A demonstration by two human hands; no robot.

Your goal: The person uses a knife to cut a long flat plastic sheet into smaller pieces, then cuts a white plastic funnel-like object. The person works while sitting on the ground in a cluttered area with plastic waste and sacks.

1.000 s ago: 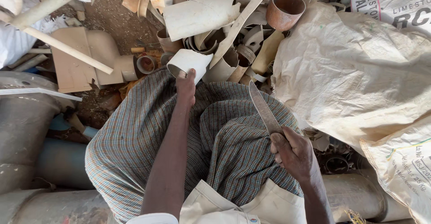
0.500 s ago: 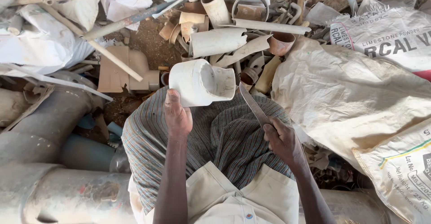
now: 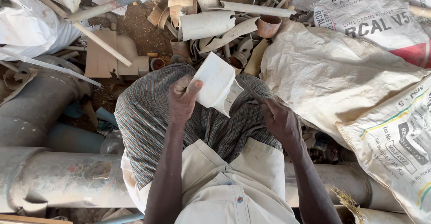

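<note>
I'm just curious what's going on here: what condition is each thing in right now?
White pipe piece: broken-edged, held up over the lap.
Left hand: gripping the white pipe piece.
Right hand: closed on a thin blade.
Thin blade: tip at the pipe's edge.
Scrap pipe pile: cut, jumbled on dirt.
Sacks: crumpled, lying flat.

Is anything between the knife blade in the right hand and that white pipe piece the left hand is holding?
Nothing visible. The left hand grips the white pipe piece, and the blade held by the right hand already reaches its broken edge.
</note>
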